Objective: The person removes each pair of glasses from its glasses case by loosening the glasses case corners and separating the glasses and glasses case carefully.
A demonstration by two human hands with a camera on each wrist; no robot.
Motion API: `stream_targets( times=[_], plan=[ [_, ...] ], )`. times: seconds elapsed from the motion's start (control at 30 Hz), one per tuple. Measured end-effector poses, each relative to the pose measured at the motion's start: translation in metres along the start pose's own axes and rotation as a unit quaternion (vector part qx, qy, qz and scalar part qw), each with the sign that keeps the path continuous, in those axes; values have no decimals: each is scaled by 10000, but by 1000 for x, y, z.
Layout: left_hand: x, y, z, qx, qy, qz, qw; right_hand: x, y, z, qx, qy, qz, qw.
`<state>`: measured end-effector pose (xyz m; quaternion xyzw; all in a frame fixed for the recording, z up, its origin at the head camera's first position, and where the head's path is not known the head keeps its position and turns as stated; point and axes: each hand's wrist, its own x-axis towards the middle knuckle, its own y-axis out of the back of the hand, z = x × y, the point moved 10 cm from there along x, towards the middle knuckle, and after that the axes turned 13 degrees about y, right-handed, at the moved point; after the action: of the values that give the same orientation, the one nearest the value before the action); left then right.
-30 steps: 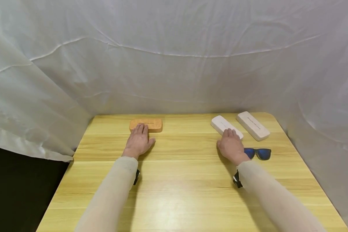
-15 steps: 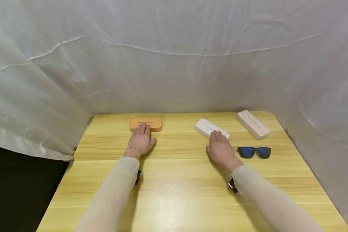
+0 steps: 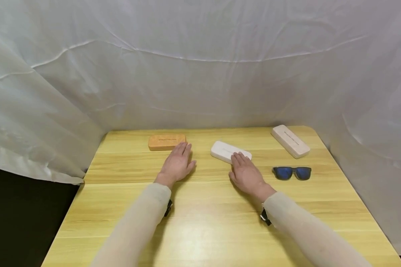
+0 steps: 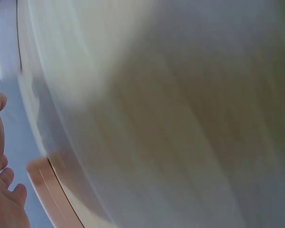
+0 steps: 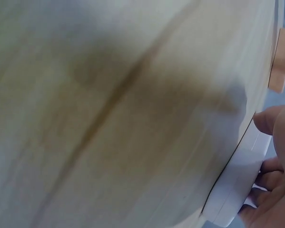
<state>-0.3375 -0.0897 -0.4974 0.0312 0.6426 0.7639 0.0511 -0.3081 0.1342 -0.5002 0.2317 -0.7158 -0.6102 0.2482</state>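
An orange glasses case (image 3: 165,142) lies shut near the table's back edge. Beside its right end is my left hand (image 3: 177,165), fingers straight and thumb spread; whether the fingertips touch the case I cannot tell. A white glasses case (image 3: 222,151) lies at a slant in the middle of the table, lid down. The fingers of my right hand (image 3: 247,176) rest on its right end, extended over the top. In the right wrist view, the thumb (image 5: 266,119) is by the white case's near side.
A beige glasses case (image 3: 290,141) lies at the back right. In front of it are dark sunglasses (image 3: 283,173) with blue lenses. A pale cloth (image 3: 200,85) hangs behind the wooden table (image 3: 207,230) and along both sides.
My right hand has slid the white case leftward, away from the beige case and sunglasses. My left hand has shifted right along the orange case, which has stayed in place.
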Motion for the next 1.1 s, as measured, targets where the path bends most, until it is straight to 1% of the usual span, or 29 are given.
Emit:
stream_targets(
  times=[0.1, 0.2, 0.4, 0.53, 0.67, 0.93, 1.1],
  plan=[
    [-3, -1, 18, -30, -238, 30, 9997, 0, 0, -8, -8, 171, 38, 9998],
    [-7, -2, 31, -35, -411, 29, 9991, 1, 0, -16, -31, 310, 22, 9995],
    [-17, -7, 44, -29, -601, -46, 9982, 0, 0, -34, -123, 521, -16, 9986],
    [-25, -14, 47, 70, -662, -127, 9977, -1, -3, -46, -168, 664, -45, 9976],
    [-35, -18, 45, 135, -680, -165, 9975, -4, -4, -55, -128, 774, -12, 9969],
    [-56, -17, 41, 345, -786, -167, 9962, -11, -5, -67, -67, 967, 118, 9952],
    [-71, -14, 38, 375, -902, -13, 9952, -16, -4, -75, 24, 1125, 226, 9934]
  ],
)
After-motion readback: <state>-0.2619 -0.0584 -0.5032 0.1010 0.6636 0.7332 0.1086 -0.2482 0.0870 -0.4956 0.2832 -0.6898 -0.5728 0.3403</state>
